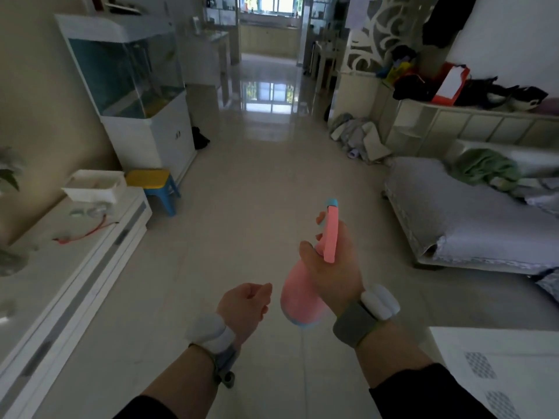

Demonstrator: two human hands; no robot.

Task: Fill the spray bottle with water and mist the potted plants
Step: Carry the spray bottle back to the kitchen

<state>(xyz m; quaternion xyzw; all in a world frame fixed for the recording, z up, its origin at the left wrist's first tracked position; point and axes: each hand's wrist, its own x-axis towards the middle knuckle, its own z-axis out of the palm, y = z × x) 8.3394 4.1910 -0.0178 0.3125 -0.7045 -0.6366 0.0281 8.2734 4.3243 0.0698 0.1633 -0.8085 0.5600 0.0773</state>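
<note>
A pink spray bottle (pixel 298 296) with a blue nozzle tip is held upright in front of me, above the tiled floor. My right hand (pixel 334 267) is wrapped around its neck, fingers by the trigger. To the left of the bottle, my left hand (pixel 243 300) hovers loosely curled and holds nothing. Leaves of a potted plant (pixel 9 170) show at the far left edge, above the low white cabinet (pixel 90 258).
A fish tank (pixel 121 74) on a white stand is at the left, with a yellow and blue stool (pixel 157 189) beside it. A grey sofa (pixel 472 219) lies at the right. The tiled floor runs ahead to a kitchen doorway (pixel 269 28). A white unit (pixel 499 367) sits near right.
</note>
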